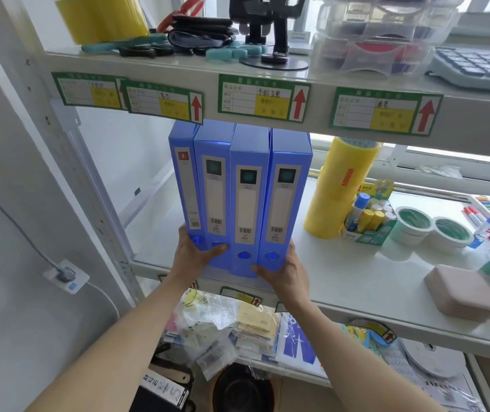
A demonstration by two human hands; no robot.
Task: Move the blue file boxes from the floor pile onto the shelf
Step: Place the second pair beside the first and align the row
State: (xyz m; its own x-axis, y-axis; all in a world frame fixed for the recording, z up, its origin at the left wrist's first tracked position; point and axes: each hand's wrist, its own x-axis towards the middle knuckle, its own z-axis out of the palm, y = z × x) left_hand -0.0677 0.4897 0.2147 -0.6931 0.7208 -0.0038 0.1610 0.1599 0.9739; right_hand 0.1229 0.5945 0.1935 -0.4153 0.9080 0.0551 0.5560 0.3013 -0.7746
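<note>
Several blue file boxes [239, 191] stand upright, spines toward me, at the left end of the white middle shelf [356, 281]. Their bottoms overhang the shelf's front edge. My left hand [193, 254] grips the lower left corner of the group, fingers across the spines of the two left boxes. My right hand [282, 269] holds the lower right corner, thumb along the side of the rightmost box and fingers under the base. The floor pile is out of view.
Yellow tape rolls [339, 188] stand just right of the boxes, then a glue-stick carton [368, 221], white tape rolls [434, 230], bottles and a pink box [461, 292]. The upper shelf [267, 81] with green labels hangs close above the boxes. The metal upright [89, 173] is to the left.
</note>
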